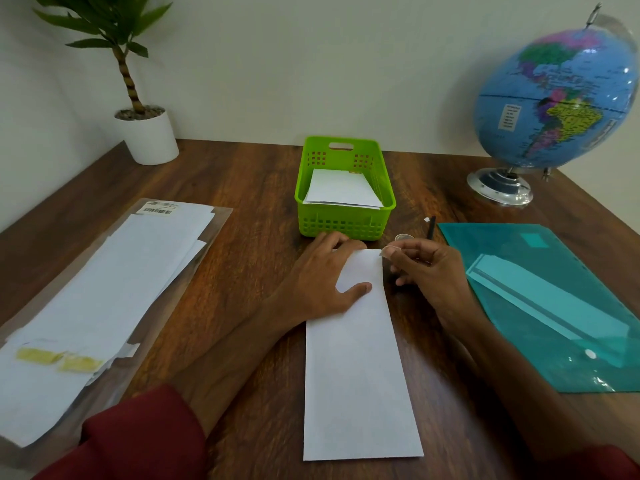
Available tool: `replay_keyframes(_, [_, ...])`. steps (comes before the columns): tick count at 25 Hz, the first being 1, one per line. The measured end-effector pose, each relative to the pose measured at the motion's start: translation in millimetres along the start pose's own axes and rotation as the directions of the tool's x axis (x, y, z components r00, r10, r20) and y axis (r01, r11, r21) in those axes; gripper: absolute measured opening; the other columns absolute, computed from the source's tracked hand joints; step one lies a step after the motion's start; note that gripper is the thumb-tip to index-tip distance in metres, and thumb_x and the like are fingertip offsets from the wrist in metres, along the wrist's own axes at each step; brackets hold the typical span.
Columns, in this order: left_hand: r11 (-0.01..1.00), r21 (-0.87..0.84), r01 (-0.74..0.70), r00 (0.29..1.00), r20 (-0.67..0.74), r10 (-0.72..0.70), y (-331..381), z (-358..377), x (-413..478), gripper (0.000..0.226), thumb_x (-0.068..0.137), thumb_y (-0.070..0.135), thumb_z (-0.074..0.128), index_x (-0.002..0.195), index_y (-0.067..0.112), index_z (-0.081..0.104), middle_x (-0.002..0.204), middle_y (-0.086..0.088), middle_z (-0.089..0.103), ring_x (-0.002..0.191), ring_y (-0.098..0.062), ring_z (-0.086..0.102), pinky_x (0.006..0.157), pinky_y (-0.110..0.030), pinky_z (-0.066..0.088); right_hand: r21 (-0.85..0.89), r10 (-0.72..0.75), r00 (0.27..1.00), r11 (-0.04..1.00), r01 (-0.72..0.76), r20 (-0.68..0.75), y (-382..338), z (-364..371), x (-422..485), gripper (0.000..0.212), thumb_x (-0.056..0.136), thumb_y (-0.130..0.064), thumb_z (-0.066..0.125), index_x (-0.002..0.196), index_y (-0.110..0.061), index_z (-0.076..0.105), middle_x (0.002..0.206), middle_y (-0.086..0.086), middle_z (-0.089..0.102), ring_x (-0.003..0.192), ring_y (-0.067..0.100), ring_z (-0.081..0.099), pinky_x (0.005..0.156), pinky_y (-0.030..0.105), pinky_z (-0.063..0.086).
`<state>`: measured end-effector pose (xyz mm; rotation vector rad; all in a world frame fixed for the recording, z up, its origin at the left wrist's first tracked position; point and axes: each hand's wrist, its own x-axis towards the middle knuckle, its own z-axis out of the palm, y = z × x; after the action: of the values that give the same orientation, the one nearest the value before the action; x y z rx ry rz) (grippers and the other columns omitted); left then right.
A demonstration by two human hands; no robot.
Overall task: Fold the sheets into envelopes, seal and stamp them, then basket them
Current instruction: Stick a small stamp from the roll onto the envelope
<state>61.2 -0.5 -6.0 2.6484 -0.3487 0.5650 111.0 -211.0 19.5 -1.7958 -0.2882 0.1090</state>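
White envelope (360,368), left hand (323,275) pressing far end, basket (343,225) just beyond

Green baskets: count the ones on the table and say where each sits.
1. The green basket stands at the middle of the wooden table, just beyond the person's left hand, with white folded paper inside it. None other shows.

We saw the left hand (322,271) pressed flat on a long white envelope (360,362) | right hand (429,268) pinched a small clear sticker (388,251) at its far corner | green basket (343,223) beyond held folded envelopes (341,190).
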Motion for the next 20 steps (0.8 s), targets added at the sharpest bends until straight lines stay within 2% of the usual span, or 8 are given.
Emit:
replay_keyframes(4, [0.998, -0.05, 0.039, 0.999, -0.025, -0.04, 4, 7, 0, 0.066, 0.082, 0.06, 0.062, 0.137, 0.026, 0.054, 0.122, 0.002, 0.057, 0.115, -0.017, 0.049, 0.099, -0.036, 0.041, 0.02, 0.044, 0.996, 0.999, -0.046, 0.077, 0, 4, 0, 0.02, 0.092, -0.025, 0.073, 0.109, -0.019, 0.079, 0.087, 0.002, 0.078, 0.075, 0.016, 0.072, 0.072, 0.026, 0.062])
replay_keyframes(10, [0.992, -0.125, 0.028, 0.995, -0.096, -0.04, 0, 15, 2, 0.05, 0.084, 0.053, 0.065, 0.127, 0.027, 0.061, 0.118, 0.006, 0.062, 0.112, -0.016, 0.054, 0.096, -0.044, 0.044, 0.062, 0.068, 0.996, 0.995, -0.073, 0.065, -1, 9, 4, 0.017, 0.088, -0.022, 0.079, 0.102, -0.012, 0.08, 0.086, 0.006, 0.079, 0.073, 0.016, 0.072, 0.066, 0.022, 0.061])
replay_keyframes(14, [0.992, -0.121, 0.029, 0.992, -0.117, -0.043, 0, 18, 3, 0.049, 0.085, 0.055, 0.063, 0.125, 0.028, 0.062, 0.117, 0.005, 0.063, 0.111, -0.017, 0.055, 0.094, -0.045, 0.046, 0.053, 0.064, 0.996, 0.996, -0.067, 0.061, -2, 11, 5, 0.016, 0.088, -0.023, 0.078, 0.1, -0.013, 0.081, 0.085, 0.005, 0.079, 0.072, 0.015, 0.071, 0.065, 0.02, 0.061])
replay_keyframes(20, [0.99, -0.134, 0.049, 0.992, -0.107, -0.064, 0, 18, 3, 0.049, 0.086, 0.058, 0.06, 0.124, 0.027, 0.063, 0.116, 0.005, 0.063, 0.111, -0.017, 0.055, 0.094, -0.044, 0.046, 0.007, 0.066, 0.997, 0.998, -0.066, 0.041, -1, 13, 6, 0.019, 0.088, -0.028, 0.077, 0.102, -0.016, 0.081, 0.086, 0.002, 0.079, 0.078, 0.024, 0.074, 0.071, 0.026, 0.064])
